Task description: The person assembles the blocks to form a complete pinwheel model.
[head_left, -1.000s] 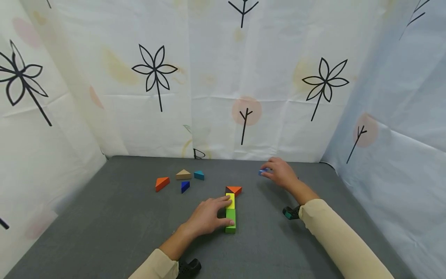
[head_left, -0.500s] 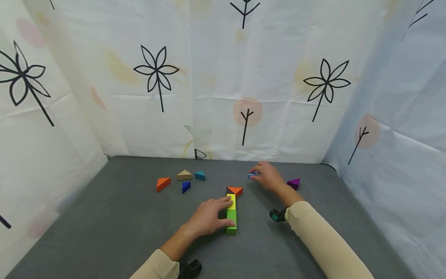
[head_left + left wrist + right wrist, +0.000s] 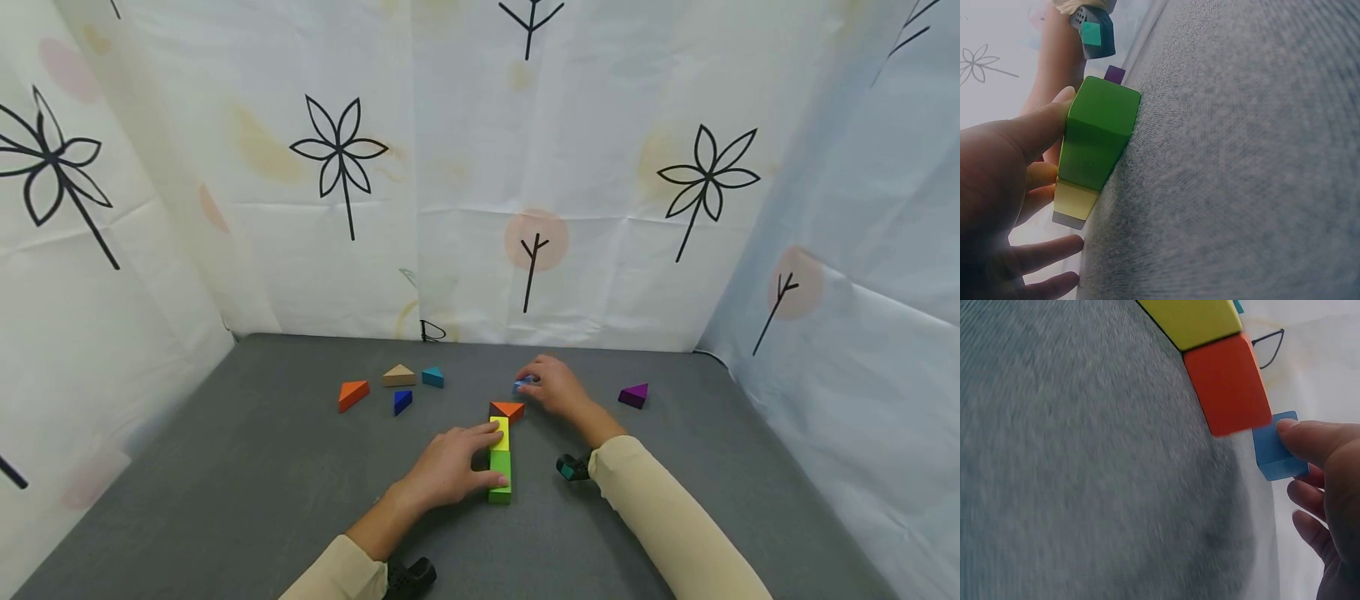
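My left hand (image 3: 448, 468) rests on a row of blocks, its thumb on the green block (image 3: 500, 461) and its fingertips on the yellow block (image 3: 504, 445). These blocks lie end to end. An orange triangular block (image 3: 510, 410) adjoins the yellow one at the far end. My right hand (image 3: 558, 390) pinches a light blue block (image 3: 1275, 453) between thumb and fingers. It is just beyond and to the right of the orange block, and mostly hidden by the fingers in the head view. Whether the blue block touches the table I cannot tell.
Left of the row lie an orange triangle (image 3: 352, 396), a wood-coloured triangle (image 3: 399, 377), a teal block (image 3: 432, 377) and a dark blue triangle (image 3: 402, 402). A purple triangle (image 3: 633, 396) lies at the right. White printed cloth (image 3: 465, 275) walls the grey table (image 3: 247, 467).
My right hand has moved left with the light blue block, toward the orange triangle in the row. The purple triangle has come into sight behind it. My left hand has stayed on the row.
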Tool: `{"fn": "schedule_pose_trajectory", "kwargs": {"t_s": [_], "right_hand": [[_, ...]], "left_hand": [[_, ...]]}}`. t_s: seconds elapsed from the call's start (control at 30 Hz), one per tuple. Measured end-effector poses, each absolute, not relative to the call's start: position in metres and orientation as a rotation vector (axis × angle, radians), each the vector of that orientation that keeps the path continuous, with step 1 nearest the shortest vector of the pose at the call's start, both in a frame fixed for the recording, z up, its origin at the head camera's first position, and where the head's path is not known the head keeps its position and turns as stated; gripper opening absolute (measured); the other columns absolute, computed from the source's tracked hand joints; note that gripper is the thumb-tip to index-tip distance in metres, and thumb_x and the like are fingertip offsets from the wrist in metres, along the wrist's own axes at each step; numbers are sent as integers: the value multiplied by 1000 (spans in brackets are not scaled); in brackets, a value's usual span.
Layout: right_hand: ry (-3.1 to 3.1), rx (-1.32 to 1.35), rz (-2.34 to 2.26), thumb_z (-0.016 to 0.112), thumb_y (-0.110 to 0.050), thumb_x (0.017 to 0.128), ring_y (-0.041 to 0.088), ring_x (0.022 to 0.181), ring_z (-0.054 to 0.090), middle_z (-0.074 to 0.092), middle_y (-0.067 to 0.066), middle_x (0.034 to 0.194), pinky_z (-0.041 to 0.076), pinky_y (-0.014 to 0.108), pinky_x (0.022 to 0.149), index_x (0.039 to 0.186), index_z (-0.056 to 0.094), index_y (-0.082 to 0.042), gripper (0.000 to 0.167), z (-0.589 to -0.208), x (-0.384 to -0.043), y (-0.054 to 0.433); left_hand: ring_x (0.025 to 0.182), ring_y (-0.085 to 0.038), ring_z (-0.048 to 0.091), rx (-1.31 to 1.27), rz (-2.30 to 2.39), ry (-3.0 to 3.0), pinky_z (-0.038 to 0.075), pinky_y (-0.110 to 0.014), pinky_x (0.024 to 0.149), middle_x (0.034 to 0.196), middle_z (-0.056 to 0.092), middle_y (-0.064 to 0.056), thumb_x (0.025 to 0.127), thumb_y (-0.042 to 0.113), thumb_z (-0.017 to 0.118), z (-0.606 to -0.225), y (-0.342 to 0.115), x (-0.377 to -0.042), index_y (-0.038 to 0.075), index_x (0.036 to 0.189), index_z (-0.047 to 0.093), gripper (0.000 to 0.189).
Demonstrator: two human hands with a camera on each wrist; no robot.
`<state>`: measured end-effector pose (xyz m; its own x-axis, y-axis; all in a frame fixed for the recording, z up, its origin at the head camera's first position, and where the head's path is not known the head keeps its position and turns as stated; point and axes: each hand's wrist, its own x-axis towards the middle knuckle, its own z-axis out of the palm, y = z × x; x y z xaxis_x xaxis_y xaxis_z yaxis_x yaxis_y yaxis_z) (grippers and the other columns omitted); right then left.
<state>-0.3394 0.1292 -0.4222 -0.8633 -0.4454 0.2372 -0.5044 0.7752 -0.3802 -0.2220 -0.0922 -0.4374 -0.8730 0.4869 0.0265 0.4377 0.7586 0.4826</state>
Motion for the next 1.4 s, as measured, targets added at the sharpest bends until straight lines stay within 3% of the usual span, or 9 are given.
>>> {"fn": "schedule_pose_trajectory", "kwargs": {"t_s": [0.27, 0.8, 1.4], "right_hand": [[-2847, 765, 691, 73, -18, 89, 21, 88, 59, 60, 3, 97, 51, 37, 75, 102, 74, -12, 15, -427, -341, 113], [-2853, 646, 913, 66, -18, 94, 22, 90, 60, 65, 4, 101, 51, 39, 78, 108, 72, -9, 17, -428, -338, 110], [-2869, 583, 1070, 69, -18, 93, 19, 88, 60, 68, 2, 100, 52, 34, 78, 105, 73, -10, 16, -433, -332, 104]], "left_hand": [[129, -26, 46, 765, 750, 2847, 35, -54, 102, 149, 42, 9, 84, 62, 65, -438, -93, -223, 24, 141, 55, 69], [129, -26, 46, 763, 748, 2847, 35, -54, 102, 149, 42, 8, 84, 61, 65, -438, -92, -224, 24, 141, 54, 69], [130, -27, 46, 777, 751, 2853, 35, -55, 102, 149, 43, 7, 84, 60, 66, -438, -92, -223, 23, 141, 55, 69]]}}
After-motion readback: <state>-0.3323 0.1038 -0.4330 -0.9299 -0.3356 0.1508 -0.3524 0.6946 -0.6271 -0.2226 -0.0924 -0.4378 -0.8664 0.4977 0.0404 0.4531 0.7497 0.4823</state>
